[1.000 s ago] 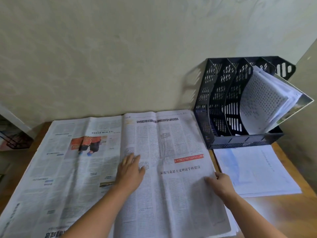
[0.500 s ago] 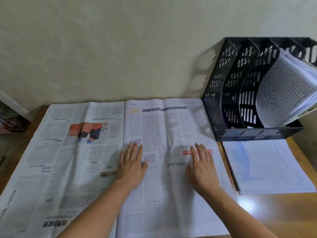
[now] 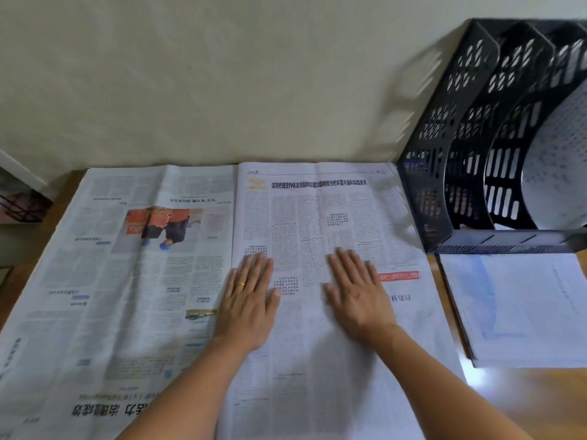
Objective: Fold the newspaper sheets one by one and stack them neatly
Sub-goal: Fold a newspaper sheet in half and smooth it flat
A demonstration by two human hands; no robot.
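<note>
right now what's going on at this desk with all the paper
A person is folding newspaper. Both hands lie flat, palms down, on the folded newspaper sheet: the left hand by its left edge, the right hand nearer the middle. It lies over an open newspaper spread with upside-down print. To the right are a stack of white papers and a black file rack.

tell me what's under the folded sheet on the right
The folded sheet lies on an open sheet that shows on its left. Both hands press on top. Whatever else lies beneath is covered.
</note>
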